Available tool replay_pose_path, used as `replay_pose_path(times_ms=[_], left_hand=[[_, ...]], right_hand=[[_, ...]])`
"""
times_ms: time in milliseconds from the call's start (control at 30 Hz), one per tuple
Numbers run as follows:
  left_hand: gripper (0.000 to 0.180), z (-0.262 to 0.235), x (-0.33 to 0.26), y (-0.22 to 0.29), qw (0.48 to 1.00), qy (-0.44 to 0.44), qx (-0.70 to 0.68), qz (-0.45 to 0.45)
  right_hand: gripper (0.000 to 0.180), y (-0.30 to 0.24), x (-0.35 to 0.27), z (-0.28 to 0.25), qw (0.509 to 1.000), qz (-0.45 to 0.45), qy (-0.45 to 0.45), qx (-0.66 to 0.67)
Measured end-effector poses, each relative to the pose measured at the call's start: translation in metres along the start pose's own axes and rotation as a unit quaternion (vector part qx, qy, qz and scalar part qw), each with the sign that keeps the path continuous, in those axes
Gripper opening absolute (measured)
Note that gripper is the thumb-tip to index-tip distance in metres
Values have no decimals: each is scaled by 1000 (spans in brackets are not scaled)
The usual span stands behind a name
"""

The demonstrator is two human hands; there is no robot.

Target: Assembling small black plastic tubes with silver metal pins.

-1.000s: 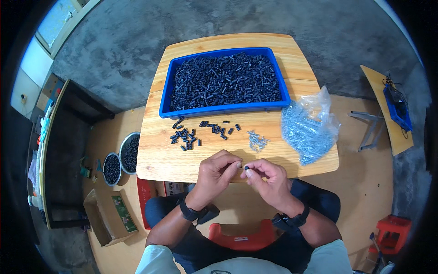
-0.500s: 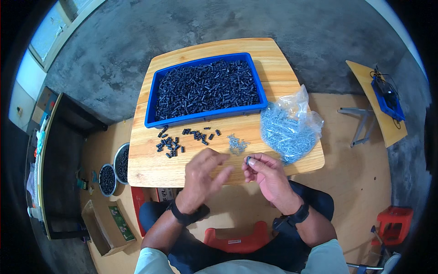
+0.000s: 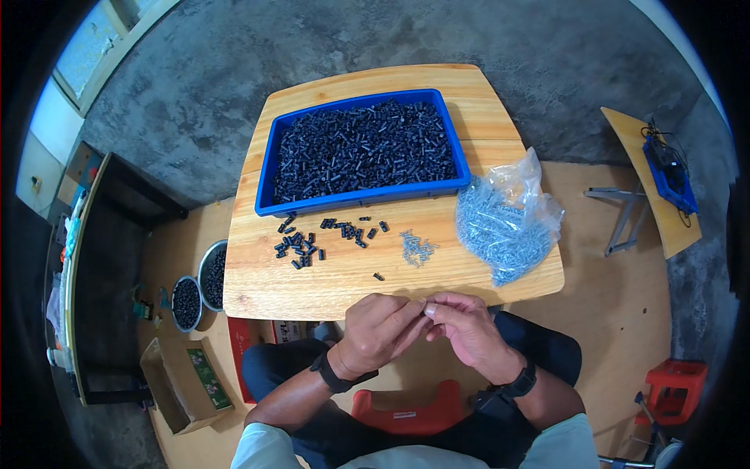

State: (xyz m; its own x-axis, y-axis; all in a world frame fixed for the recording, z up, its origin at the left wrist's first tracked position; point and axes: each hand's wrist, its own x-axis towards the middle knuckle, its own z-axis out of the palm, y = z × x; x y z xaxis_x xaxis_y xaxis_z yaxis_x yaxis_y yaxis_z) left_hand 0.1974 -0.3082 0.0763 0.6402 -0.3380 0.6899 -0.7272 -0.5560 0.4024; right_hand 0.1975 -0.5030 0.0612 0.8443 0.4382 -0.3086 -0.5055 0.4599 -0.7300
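The fingertips of the left hand (image 3: 376,332) and the right hand (image 3: 467,332) meet just off the near edge of the wooden table (image 3: 312,289), thumbs and forefingers pinched together on something very small at the point where the two hands touch; the piece itself is hidden between the fingers, so whether it is a black plastic part, a screw, or the two joined cannot be told. Both wrists carry dark bands and the forearms come up from the person's lap. Just beyond the hands, on the tabletop, a single black piece (image 3: 378,276) lies alone, and a little farther on a small heap of silvery screws (image 3: 417,248) sits near a loose scatter of short black cylindrical parts (image 3: 312,241). To the right of these a clear plastic bag of screws (image 3: 506,227) lies open and well filled. At the far side stands a blue tray (image 3: 266,184), heaped nearly to the rim with the same black parts. On the floor to the left, two round bowls (image 3: 200,291) hold more dark pieces. Judging by how things lie, only a handful of parts have been drawn out onto the table, while the tray and the bag both look close to full, so most of the work seems left.
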Motion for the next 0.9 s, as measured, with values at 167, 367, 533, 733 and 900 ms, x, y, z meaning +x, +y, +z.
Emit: replay_pose_path(times_ms=[167, 367, 533, 733, 900], left_hand=[[28, -3, -2, -1, 994, -73, -66, -35], [24, -12, 1, 6, 965, -176, -174, -86], [20, -10, 2, 8, 964, -150, -185, -115], [13, -6, 18, -10, 991, -18, 35, -127], [9, 12, 28, -19, 982, -54, 115, -139]], right_hand=[[14, -2, -2, 0, 1000, 7, -18, -12], [16, 0, -7, -11, 992, 22, -74, -97], [19, 4, -10, -15, 994, 10, -46, -101], [24, -3, -8, -3, 997, -3, 24, -74], [27, 4, -7, -2, 997, -21, 50, -56]])
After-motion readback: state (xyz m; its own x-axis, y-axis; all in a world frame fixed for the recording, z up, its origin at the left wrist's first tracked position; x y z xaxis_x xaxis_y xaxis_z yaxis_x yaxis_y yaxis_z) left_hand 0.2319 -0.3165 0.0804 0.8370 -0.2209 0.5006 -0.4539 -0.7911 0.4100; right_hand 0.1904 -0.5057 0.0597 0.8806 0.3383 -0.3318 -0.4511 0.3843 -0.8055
